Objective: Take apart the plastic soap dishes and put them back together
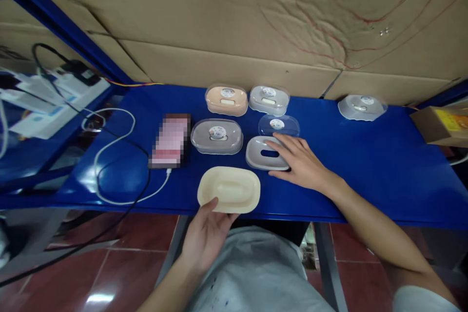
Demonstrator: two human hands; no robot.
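Observation:
My left hand (210,234) pinches the near edge of a cream oval soap dish base (230,187), thumb on the rim and fingers beneath. The base is tipped toward me at the table's front edge. My right hand (302,163) spans the right end of a grey oval soap dish tray (256,153) with a long slot, thumb at the near side and fingers over the far side. Just behind that tray lies a clear lid (288,126) with a round label, partly covered by my fingertips.
Lidded soap dishes stand on the blue table (351,170): a peach one (214,102), a grey one (199,136), a pale one (259,102) and another (351,107) farther right. A phone (170,141) with a white cable (97,156) lies left. A cardboard box (426,126) is right.

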